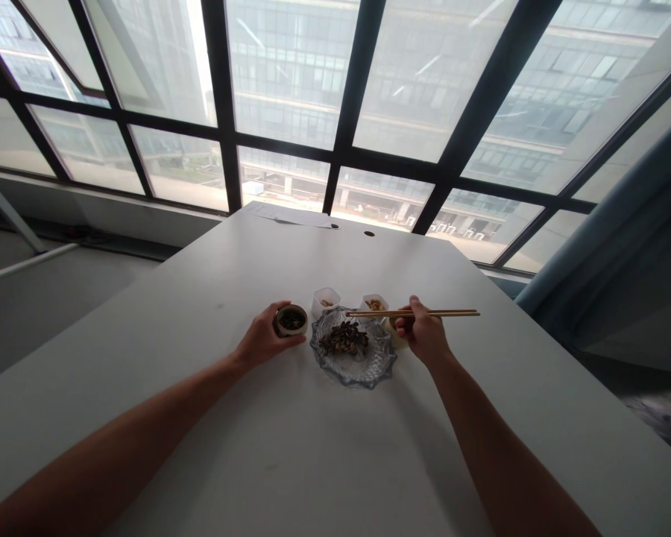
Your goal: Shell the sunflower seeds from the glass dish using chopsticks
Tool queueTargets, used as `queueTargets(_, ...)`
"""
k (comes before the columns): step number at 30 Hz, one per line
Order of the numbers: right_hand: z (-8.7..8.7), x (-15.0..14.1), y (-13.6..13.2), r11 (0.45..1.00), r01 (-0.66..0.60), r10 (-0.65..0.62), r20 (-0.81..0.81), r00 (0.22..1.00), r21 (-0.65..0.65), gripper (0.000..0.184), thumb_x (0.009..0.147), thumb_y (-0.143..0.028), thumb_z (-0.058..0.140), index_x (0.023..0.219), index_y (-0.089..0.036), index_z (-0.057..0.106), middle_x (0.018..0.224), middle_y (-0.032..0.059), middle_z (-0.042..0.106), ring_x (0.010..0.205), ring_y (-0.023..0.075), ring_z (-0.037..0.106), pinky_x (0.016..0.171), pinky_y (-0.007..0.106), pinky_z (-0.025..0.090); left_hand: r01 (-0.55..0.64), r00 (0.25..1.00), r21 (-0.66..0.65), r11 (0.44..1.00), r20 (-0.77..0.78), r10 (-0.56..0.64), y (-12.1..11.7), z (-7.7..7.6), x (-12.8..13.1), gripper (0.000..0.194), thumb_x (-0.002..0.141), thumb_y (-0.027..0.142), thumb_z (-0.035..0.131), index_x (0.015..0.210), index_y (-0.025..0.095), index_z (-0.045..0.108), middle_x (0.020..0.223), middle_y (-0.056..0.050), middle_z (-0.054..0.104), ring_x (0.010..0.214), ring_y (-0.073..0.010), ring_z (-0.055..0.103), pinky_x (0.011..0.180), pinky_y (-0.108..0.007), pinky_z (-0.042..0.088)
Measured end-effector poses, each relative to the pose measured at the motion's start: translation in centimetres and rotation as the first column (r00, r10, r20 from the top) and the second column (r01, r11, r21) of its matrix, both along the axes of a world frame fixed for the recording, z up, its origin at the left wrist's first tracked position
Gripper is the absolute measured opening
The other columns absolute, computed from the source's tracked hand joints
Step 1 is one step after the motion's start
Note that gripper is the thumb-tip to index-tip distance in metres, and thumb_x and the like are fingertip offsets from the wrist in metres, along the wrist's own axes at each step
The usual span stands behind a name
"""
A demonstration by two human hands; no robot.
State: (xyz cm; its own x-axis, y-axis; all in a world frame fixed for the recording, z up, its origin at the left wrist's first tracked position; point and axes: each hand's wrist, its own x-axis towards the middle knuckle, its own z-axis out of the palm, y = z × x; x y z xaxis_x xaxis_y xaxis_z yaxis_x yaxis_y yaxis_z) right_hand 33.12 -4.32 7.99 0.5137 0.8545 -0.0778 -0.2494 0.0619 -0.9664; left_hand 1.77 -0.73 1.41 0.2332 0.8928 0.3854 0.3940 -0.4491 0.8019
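Observation:
My left hand is wrapped round a small round cup with dark contents, left of the glass plate. In my right hand is a pair of wooden chopsticks, lying nearly level with their tips over the plate's far part. The clear scalloped glass plate carries a heap of dark striped seeds, which look like sunflower seeds. Partly behind my right hand stands a pale yellowish container; its contents are hidden.
Behind the plate stand two small white plastic cups, the left cup and the right cup, each with light brown bits inside. Sheets of paper lie at the white table's far end, by the windows. A blue-grey curtain hangs at right.

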Motion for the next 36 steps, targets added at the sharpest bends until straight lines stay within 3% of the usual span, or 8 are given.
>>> queueTargets(4, 0.2, 0.1, 0.0, 1.000, 0.011, -0.011, 0.008, 1.000, -0.013, 0.042, 0.084, -0.051, 0.072, 0.065, -0.018, 0.055, 0.042, -0.0003, 0.056, 0.034, 0.0104, 0.051, 0.029, 0.016, 0.040, 0.006, 1.000, -0.013, 1.000, -0.004, -0.006, 0.0, -0.1, 0.0, 0.079, 0.064, 0.049, 0.084, 0.130, 0.017, 0.054, 0.113, -0.012, 0.074, 0.102, -0.0284, 0.072, 0.094, -0.044, 0.056)
queueTargets(7, 0.3, -0.1, -0.6, 0.993, 0.083, -0.098, 0.189, 0.977, 0.087, 0.047, 0.083, -0.059, 0.069, 0.064, -0.018, 0.058, 0.042, 0.0007, 0.057, 0.030, 0.0102, 0.048, 0.029, 0.019, 0.039, 0.012, 1.000, -0.009, 1.000, -0.004, -0.012, 0.0, -0.1, 0.0, 0.079, 0.064, 0.050, 0.084, 0.129, 0.018, 0.055, 0.112, -0.011, 0.074, 0.102, -0.0282, 0.072, 0.094, -0.044, 0.056)
queueTargets(13, 0.9, -1.1, -2.6, 0.929, -0.101, -0.150, 0.611, 0.777, 0.356, 0.050, 0.082, -0.067, 0.066, 0.064, -0.020, 0.065, 0.048, 0.0021, 0.061, 0.038, 0.0127, 0.055, 0.039, 0.023, 0.046, 0.007, 1.000, -0.007, 1.000, 0.002, -0.007, 0.0, 0.1, 0.0, 0.078, 0.063, 0.051, 0.084, 0.129, 0.019, 0.056, 0.113, -0.011, 0.074, 0.101, -0.0283, 0.072, 0.094, -0.043, 0.056)
queueTargets(19, 1.2, -4.3, -2.8, 0.937, -0.080, -0.076, 0.422, 0.903, 0.340, 0.056, 0.082, -0.075, 0.060, 0.066, -0.021, 0.060, 0.047, 0.0005, 0.060, 0.033, 0.0130, 0.053, 0.032, 0.024, 0.039, 0.006, 1.000, -0.031, 1.000, -0.012, -0.006, -0.2, 0.3, 0.1, 0.079, 0.063, 0.051, 0.084, 0.129, 0.018, 0.056, 0.111, -0.011, 0.074, 0.100, -0.0283, 0.072, 0.093, -0.043, 0.057)
queueTargets(25, -0.1, -8.4, -3.6, 0.878, -0.394, 0.237, 0.469, 0.851, 0.271, 0.048, 0.083, -0.069, 0.064, 0.072, -0.022, 0.064, 0.059, 0.0024, 0.068, 0.047, 0.0159, 0.063, 0.044, 0.027, 0.052, 0.055, 0.998, -0.026, 0.998, 0.026, -0.054, -0.2, 0.3, 0.1, 0.077, 0.064, 0.049, 0.085, 0.128, 0.018, 0.054, 0.112, -0.010, 0.075, 0.101, -0.0269, 0.072, 0.093, -0.042, 0.057)
queueTargets(30, 0.6, -5.3, -3.3, 0.929, -0.184, -0.020, 0.541, 0.841, 0.322, 0.055, 0.090, -0.071, 0.053, 0.072, -0.021, 0.065, 0.053, 0.0021, 0.064, 0.041, 0.0145, 0.058, 0.041, 0.025, 0.048, 0.032, 0.999, -0.034, 0.999, -0.008, -0.032, -0.2, 0.3, 0.2, 0.078, 0.064, 0.050, 0.085, 0.128, 0.017, 0.055, 0.113, -0.011, 0.074, 0.102, -0.0281, 0.072, 0.094, -0.042, 0.056)
queueTargets(32, 1.4, -3.2, -3.1, 0.946, -0.186, -0.033, 0.650, 0.760, 0.265, 0.057, 0.091, -0.071, 0.052, 0.069, -0.020, 0.064, 0.050, 0.0022, 0.062, 0.039, 0.0139, 0.056, 0.039, 0.024, 0.045, 0.032, 0.999, -0.043, 0.999, -0.017, -0.033, -0.2, 0.3, 0.2, 0.079, 0.063, 0.051, 0.085, 0.128, 0.017, 0.055, 0.114, -0.012, 0.074, 0.103, -0.0288, 0.072, 0.094, -0.043, 0.056)
queueTargets(36, 2.2, -0.6, -2.9, 0.938, -0.342, 0.121, 0.881, 0.458, 0.049, 0.057, 0.094, -0.066, 0.049, 0.063, -0.020, 0.060, 0.048, 0.0032, 0.059, 0.041, 0.0146, 0.055, 0.041, 0.025, 0.042, 0.030, 0.999, -0.044, 0.999, -0.023, -0.031, -0.2, 0.3, 0.1, 0.079, 0.064, 0.052, 0.084, 0.129, 0.018, 0.055, 0.114, -0.011, 0.074, 0.103, -0.0290, 0.071, 0.094, -0.043, 0.056)
